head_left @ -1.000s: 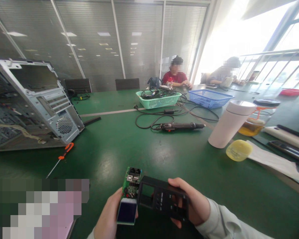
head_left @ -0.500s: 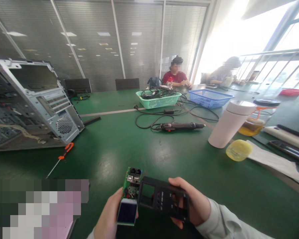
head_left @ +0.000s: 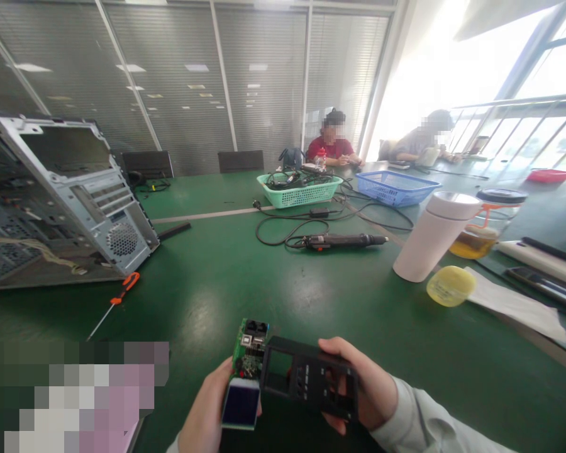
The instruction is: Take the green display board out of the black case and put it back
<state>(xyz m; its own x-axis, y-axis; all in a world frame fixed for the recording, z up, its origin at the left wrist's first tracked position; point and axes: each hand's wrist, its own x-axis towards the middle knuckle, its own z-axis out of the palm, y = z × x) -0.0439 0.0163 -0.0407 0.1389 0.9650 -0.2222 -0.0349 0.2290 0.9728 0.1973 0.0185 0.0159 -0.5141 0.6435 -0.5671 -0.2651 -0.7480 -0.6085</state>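
At the near edge of the counter (head_left: 283, 302): circuit board (head_left: 249, 355) beside black casing (head_left: 306, 377)

Your left hand (head_left: 202, 409) is closed around the lower part of the green board, with a dark LCD screen (head_left: 240, 404) at the board's bottom end. Your right hand (head_left: 358, 384) is closed on the casing, wrapped round its right side with the thumb over the top edge. The casing's left edge sits just beside the board; you cannot tell whether they touch.

Against the frame half a second ago, very little differs: board and casing stay in nearly the same place in your hands, and the scene beyond has shifted only slightly.

You have one board, one casing and one screen. Farther along the counter are two baskets, one mint (head_left: 299, 192) and one blue (head_left: 396, 189), plus one corded electric screwdriver (head_left: 339, 240). To your left are one open computer case (head_left: 75, 195) and one orange-handled screwdriver (head_left: 117, 302). To your right stand one pale pink flask (head_left: 434, 236) and one glass jar (head_left: 481, 236). Two seated people (head_left: 332, 141) (head_left: 422, 135) sit at the far end.

Both hands sit at the bottom edge of the view. Green counter surface runs from them to the electric screwdriver. A pixelated patch at lower left hides whatever lies there.
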